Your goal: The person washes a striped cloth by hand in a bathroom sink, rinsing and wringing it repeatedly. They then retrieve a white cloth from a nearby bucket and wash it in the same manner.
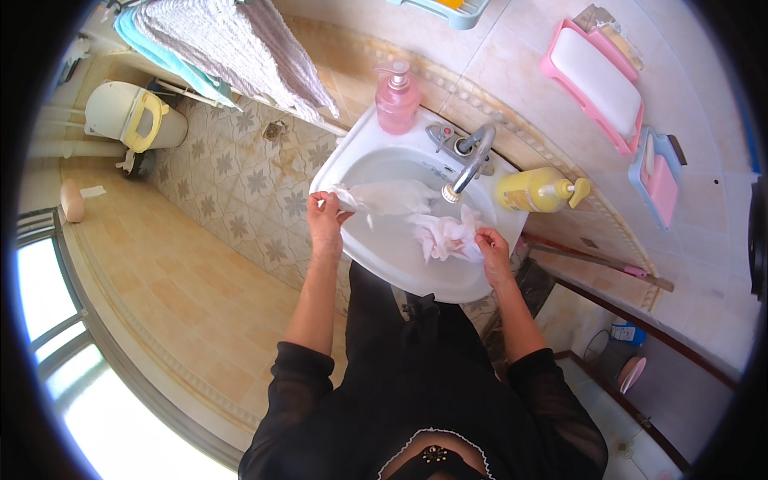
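Observation:
A thin white cloth (390, 198) lies partly under the water in a white ceramic washbasin (414, 285). At the basin's left rim, my left hand (326, 219) pinches one gathered end of it. My right hand (495, 252) grips a crumpled pinkish-white part of cloth (447, 237) at the basin's right side. Whether both parts belong to one piece I cannot tell, since the stretch between them is under water. The chrome faucet (474, 162) arches over the basin, and no running water shows at its spout.
A pink pump bottle (398, 99) stands on the basin's back left corner. A yellow pump bottle (534, 190) is at the right edge. Towels (222, 48) hang at the upper left. Soap dishes (600, 84) are fixed to the tiled wall. A toilet (129, 117) stands farther left.

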Motion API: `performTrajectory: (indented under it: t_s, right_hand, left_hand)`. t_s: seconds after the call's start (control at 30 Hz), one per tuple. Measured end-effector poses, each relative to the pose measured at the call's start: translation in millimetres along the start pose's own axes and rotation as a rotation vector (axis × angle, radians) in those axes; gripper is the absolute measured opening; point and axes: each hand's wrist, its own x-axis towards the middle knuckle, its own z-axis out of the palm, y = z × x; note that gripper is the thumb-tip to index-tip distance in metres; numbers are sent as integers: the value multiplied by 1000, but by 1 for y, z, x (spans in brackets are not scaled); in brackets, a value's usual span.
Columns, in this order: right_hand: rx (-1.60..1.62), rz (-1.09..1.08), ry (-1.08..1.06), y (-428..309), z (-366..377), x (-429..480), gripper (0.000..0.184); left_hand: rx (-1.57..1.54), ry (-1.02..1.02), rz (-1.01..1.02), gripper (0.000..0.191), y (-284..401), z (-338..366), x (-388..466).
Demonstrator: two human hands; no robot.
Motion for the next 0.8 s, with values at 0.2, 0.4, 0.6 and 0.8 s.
performTrajectory:
  t_s: [0.2, 0.4, 0.6, 0.8]
  right_hand:
    - [344, 65, -115, -32, -17, -22, 11]
    - [629, 138, -208, -66, -8, -36, 13]
    - [754, 142, -296, -96, 10, -51, 15]
    - [680, 182, -304, -89, -6, -34, 17]
  left_hand:
    - [-178, -336, -23, 8, 5, -24, -21]
    - [543, -486, 17, 22, -25, 7, -70]
    - [541, -747, 193, 32, -60, 54, -93]
    - [67, -559, -242, 11, -48, 28, -72]
